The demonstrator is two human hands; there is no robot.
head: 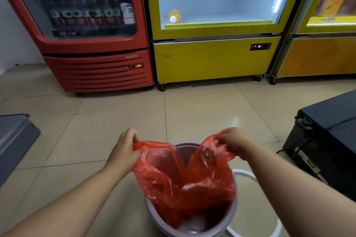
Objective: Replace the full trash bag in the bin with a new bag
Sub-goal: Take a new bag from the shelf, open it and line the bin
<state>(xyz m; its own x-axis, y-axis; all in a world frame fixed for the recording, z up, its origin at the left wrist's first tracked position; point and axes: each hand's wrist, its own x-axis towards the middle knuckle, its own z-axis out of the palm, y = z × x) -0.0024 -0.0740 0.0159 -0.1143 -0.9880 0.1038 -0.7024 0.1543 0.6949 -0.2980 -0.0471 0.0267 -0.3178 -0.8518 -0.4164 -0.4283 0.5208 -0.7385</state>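
Note:
A grey round bin [234, 213] stands on the tiled floor right in front of me. A thin red plastic bag [192, 179] hangs into it, its mouth pulled wide above the rim. My left hand [126, 146] pinches the bag's left edge. My right hand [234, 139] grips the right edge, bunched like a handle. Both hands are raised above the far side of the bin. Something pale and crumpled shows at the bottom of the bin through the bag.
A white ring [256, 204] lies on the floor to the right of the bin. A black case [327, 140] sits at right, a grey box [15, 140] at left. A red cooler [92, 44] and yellow coolers [212, 57] stand ahead.

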